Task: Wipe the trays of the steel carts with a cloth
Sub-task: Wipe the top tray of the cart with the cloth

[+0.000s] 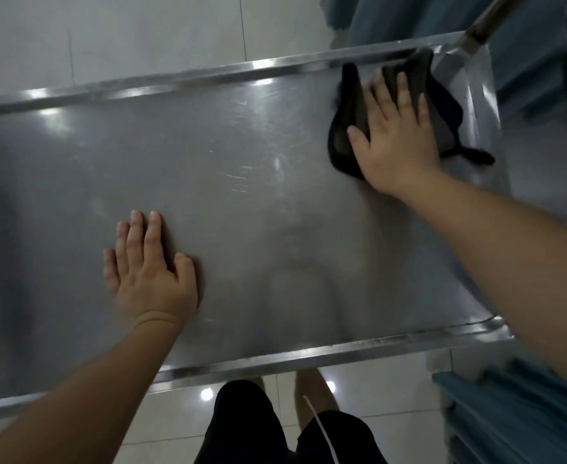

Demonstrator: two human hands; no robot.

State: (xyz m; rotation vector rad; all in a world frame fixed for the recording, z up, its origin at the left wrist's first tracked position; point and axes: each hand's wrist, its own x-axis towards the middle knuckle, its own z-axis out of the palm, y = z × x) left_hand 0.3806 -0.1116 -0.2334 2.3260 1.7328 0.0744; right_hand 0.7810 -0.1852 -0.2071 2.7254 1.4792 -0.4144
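Note:
The steel cart's top tray (241,182) fills most of the view, its raised rim running along the far and near sides. A dark cloth (345,142) lies bunched in the tray's far right corner. My right hand (399,139) presses flat on the cloth with straight, spread fingers. My left hand (148,269) rests flat on the bare steel near the front left, fingers straight, holding nothing.
The cart's handle post (476,38) rises at the far right corner. Blue stacked items (496,416) stand at the lower right, and more blue material (392,18) sits beyond the tray. Pale floor tiles (141,31) surround the cart. My legs (275,426) stand against the near rim.

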